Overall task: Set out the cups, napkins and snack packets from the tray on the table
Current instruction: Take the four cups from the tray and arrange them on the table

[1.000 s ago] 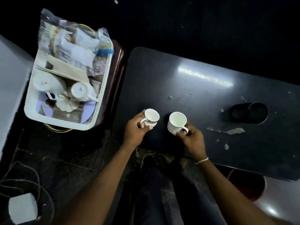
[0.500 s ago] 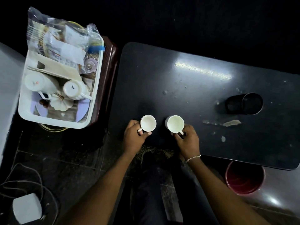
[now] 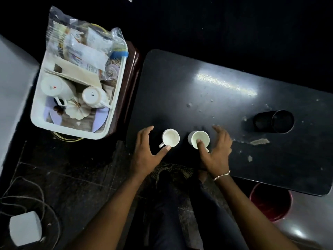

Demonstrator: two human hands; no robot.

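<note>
Two white cups stand upright near the front left edge of the dark table [image 3: 225,109]. The left cup [image 3: 170,138] has its handle toward me; my left hand [image 3: 146,152] is spread open around it, thumb tip near the handle. My right hand [image 3: 217,150] is open beside the right cup [image 3: 195,137], its thumb lying over the cup's rim. The white tray [image 3: 37,112] at the left holds a teapot [image 3: 55,86], an overturned cup [image 3: 92,95], folded napkins [image 3: 77,72] and clear snack packets [image 3: 81,44].
A black cylinder [image 3: 273,121] lies on its side on the right part of the table. The tray rests on a dark red stool [image 3: 130,73]. A red bucket [image 3: 270,202] stands under the table's near right corner. Cables and a white box [image 3: 25,228] lie on the floor at left.
Both hands have let go of the cups and opened; the cups now stand on the table. The view has shifted slightly.
</note>
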